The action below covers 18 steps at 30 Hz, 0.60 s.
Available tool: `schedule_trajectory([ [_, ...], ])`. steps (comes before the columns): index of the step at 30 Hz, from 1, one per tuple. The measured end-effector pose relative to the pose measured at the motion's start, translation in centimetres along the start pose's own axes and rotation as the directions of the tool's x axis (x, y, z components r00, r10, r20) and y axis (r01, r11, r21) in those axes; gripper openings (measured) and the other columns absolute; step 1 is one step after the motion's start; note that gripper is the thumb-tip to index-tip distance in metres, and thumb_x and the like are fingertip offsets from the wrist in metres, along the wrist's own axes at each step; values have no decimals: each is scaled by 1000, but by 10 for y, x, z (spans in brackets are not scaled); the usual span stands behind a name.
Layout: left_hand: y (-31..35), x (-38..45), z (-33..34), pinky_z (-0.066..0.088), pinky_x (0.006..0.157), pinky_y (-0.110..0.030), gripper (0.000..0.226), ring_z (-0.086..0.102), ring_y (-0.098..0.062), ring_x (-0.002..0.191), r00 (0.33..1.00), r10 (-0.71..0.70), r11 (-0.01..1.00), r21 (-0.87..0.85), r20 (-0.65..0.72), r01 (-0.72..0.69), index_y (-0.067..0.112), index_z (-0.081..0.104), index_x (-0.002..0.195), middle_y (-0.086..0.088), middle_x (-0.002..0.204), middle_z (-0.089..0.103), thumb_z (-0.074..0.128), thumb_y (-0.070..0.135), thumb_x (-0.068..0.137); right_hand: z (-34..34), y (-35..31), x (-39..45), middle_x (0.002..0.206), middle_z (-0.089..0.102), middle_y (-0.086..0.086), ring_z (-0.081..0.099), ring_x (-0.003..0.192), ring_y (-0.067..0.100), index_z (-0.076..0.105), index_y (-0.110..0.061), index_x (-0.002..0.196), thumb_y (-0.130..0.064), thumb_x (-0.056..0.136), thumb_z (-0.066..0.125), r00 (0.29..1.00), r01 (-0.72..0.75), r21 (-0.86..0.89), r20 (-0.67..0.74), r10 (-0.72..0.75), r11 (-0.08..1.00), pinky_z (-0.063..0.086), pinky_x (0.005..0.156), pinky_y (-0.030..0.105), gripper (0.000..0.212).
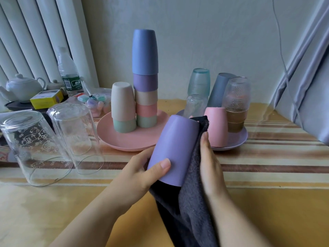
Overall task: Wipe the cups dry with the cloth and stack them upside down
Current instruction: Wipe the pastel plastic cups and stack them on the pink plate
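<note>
While left grip (140, 168) clasps lilac cup (175, 150), right grip (210, 163) flat on cloth (194, 202); two plates

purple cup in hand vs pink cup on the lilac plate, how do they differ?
The purple cup is held tilted off the table by the left hand; the pink cup stands free on the lilac plate. The dark cloth is pressed against the purple cup by the right hand; no cloth touches the pink cup. Both are opaque and base-up.
</note>
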<state>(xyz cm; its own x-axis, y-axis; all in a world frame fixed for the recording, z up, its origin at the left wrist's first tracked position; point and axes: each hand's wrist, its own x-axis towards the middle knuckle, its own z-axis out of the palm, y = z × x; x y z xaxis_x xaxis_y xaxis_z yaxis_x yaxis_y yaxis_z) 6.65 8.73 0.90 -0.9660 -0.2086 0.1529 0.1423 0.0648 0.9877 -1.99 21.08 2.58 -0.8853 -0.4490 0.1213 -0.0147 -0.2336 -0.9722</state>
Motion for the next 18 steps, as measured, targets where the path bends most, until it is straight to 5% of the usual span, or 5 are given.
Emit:
schedule_trajectory([
  [4,-1,1,-6,55,86,-25,66,69,-11,99,1000,-16,978,-206,21,20,33,76,99,1,107,75,78,74,48,10,3,-6,100,66,-21,60,81,-14,59,-29,89,-57,74,40,991,-107,1,78,107,994,46,83,7,37],
  [7,-2,4,-12,53,90,-27,74,67,-13,107,999,-8,990,-140,-47,2,28,75,102,-2,113,72,74,78,48,11,4,-8,85,72,-14,65,63,-4,63,-19,84,-42,91,38,984,-123,-36,129,127,992,52,57,10,35],
  [10,-7,10,-15,52,70,-19,66,66,-8,89,955,30,993,-96,-296,-61,15,61,110,-12,111,67,75,62,65,7,5,-5,106,64,-20,61,76,-11,61,-22,107,-38,96,32,995,-67,-31,77,69,997,45,65,1,35],
  [13,-5,12,-9,50,65,-16,30,63,-3,75,901,182,983,104,-393,-153,14,63,107,-4,94,72,56,38,91,11,7,-5,122,30,-41,32,94,-41,26,-43,126,-36,96,26,997,61,-129,44,-56,990,21,79,-14,31],
  [18,-9,8,-4,47,76,-9,61,62,8,101,919,159,968,242,-361,-72,32,58,119,25,106,68,59,64,67,21,15,-8,127,25,-40,23,103,-42,24,-47,124,-36,89,31,986,138,-152,119,-121,979,20,83,-12,37],
])
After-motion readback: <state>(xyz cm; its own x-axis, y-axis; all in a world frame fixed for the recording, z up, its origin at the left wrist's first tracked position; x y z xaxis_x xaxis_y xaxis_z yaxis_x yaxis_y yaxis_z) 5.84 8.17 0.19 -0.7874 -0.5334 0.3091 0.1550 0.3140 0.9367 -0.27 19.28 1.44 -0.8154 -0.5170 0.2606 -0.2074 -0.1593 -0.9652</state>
